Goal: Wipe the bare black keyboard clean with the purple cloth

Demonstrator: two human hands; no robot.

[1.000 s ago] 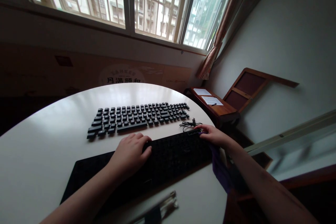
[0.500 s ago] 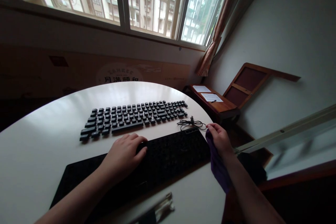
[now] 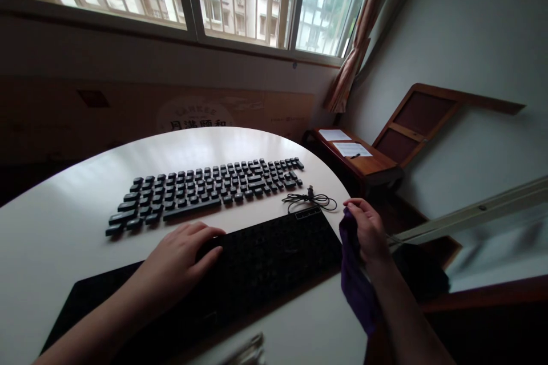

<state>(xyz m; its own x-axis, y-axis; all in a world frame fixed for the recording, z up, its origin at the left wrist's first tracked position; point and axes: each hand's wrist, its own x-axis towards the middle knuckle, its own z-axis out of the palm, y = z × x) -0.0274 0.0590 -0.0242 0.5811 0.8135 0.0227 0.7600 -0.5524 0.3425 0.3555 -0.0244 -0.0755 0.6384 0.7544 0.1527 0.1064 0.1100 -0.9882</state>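
A black keyboard base [image 3: 265,256] with its keycaps off lies slanted across the round white table. My left hand [image 3: 182,254] rests on it, fingers curled over the far edge and thumb on top. My right hand [image 3: 370,228] pinches a purple cloth [image 3: 357,291], which hangs down by the table's right edge, close to the base's right end. Behind the base, several loose black keycaps [image 3: 205,188] stand in rows in a keyboard layout. A bundled black cable [image 3: 310,199] with its plug lies by the base's far right corner.
At the near edge of view a blurred light-coloured object [image 3: 248,351], partly cut off, lies on the white table [image 3: 308,319]. Beyond the right edge stands a wooden chair [image 3: 372,165] with papers [image 3: 353,150] and a pen on its seat. Windows are behind.
The view has shifted a little, so the keycaps and my left hand appear farther left. My right hand, still pinching the cloth, appears slightly farther right.
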